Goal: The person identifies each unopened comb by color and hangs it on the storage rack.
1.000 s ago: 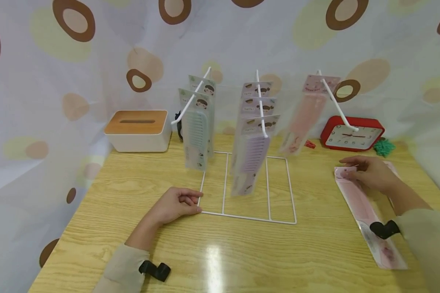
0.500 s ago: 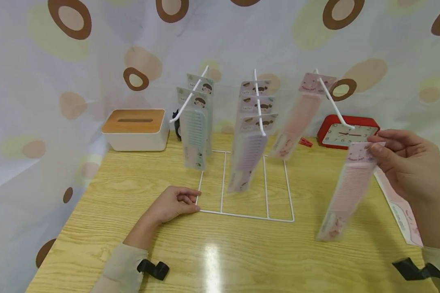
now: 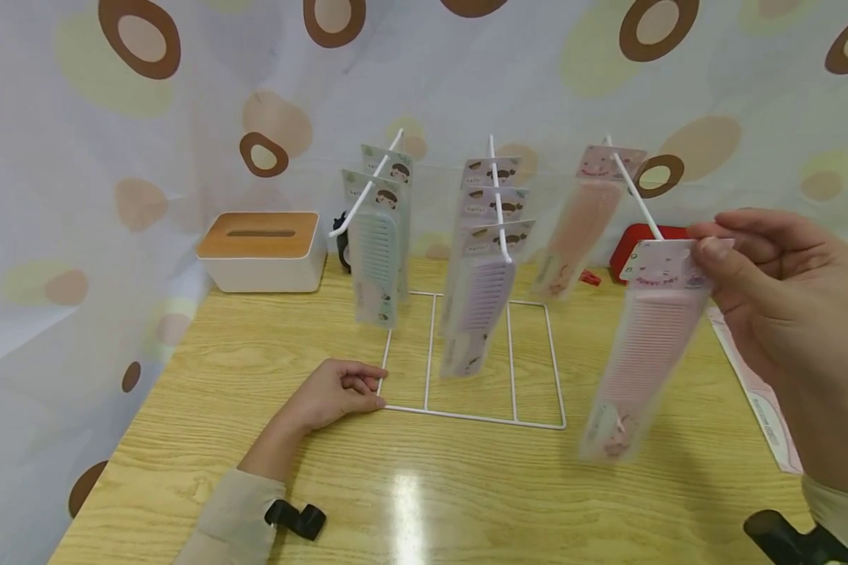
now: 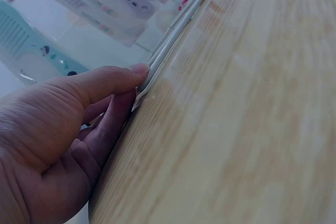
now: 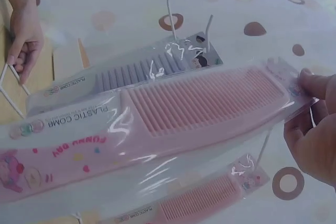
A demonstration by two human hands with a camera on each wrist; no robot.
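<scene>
Between thumb and fingers my right hand (image 3: 798, 306) pinches the top card of a packaged pink comb (image 3: 653, 337). The package hangs tilted above the table, its card at the front end of the rack's right hook (image 3: 636, 192); whether the hook passes through the card cannot be told. Behind it, another pink comb (image 3: 586, 220) hangs on that hook. My left hand (image 3: 339, 392) pinches the front left corner of the white wire rack's base (image 3: 466, 416), seen closely in the left wrist view. Green combs (image 3: 377, 243) hang on the left hook, purple combs (image 3: 486, 290) on the middle one.
Another pink comb package (image 3: 756, 392) lies on the table at right, partly behind my right hand. A red clock (image 3: 625, 239), mostly hidden, and a red clip (image 3: 590, 278) are at the back right. A wood-topped tissue box (image 3: 261, 275) stands at the back left.
My right hand has lifted a pink comb package off the table and carried it up and left to the right hook's end. The left hand has stayed on the rack corner.
</scene>
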